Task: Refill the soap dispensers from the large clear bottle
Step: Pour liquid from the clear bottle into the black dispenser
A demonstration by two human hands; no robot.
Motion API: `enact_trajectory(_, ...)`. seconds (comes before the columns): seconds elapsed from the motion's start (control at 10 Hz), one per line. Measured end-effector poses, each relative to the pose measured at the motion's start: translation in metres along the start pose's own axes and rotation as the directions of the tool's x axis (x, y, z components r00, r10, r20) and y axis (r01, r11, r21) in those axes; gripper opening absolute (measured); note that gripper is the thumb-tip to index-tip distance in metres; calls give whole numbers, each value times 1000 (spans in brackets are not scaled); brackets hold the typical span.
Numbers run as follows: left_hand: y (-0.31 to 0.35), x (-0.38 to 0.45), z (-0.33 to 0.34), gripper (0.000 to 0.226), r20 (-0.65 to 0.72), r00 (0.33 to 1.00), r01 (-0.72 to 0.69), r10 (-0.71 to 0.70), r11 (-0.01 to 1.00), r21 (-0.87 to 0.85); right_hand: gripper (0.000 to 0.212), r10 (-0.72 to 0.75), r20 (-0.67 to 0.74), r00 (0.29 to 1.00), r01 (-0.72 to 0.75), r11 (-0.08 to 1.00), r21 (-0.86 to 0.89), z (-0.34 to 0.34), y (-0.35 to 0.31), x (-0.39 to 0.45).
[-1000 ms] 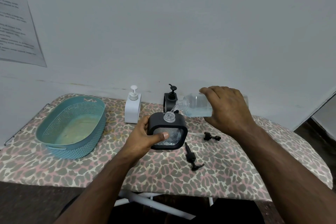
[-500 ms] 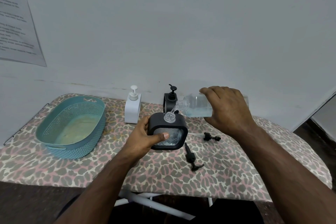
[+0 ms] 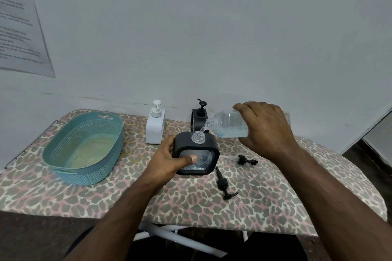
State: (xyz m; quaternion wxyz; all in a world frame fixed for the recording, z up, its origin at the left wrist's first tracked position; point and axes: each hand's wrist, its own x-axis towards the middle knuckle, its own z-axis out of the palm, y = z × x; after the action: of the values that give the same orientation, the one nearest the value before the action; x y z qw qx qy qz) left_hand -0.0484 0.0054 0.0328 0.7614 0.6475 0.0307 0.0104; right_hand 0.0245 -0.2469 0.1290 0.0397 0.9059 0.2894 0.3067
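Note:
My left hand (image 3: 167, 160) grips a black-framed clear soap dispenser (image 3: 201, 154) with its pump off and its neck open. My right hand (image 3: 265, 128) holds the large clear bottle (image 3: 227, 123) tipped on its side, mouth just above the dispenser's neck, and a thin clear stream runs from one into the other. Pale blue liquid lies in the bottle's lower side. A white dispenser (image 3: 154, 127) and a second black dispenser (image 3: 199, 116) stand behind, both with pumps on. Two loose black pumps (image 3: 223, 183) (image 3: 246, 160) lie on the board.
A teal perforated basket (image 3: 84, 146) sits at the left of the leopard-print ironing board (image 3: 212, 207), which stands against a white wall. A printed sheet (image 3: 19, 27) hangs on the wall at upper left. A dark floor and doorway edge show at the right.

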Motion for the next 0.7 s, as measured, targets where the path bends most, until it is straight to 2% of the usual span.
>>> enact_trajectory(0.7,-2,2,-1,62,3,1000,-6,6,1000,7,78,-2,-6,1000,2,1000,15,2,0,-1)
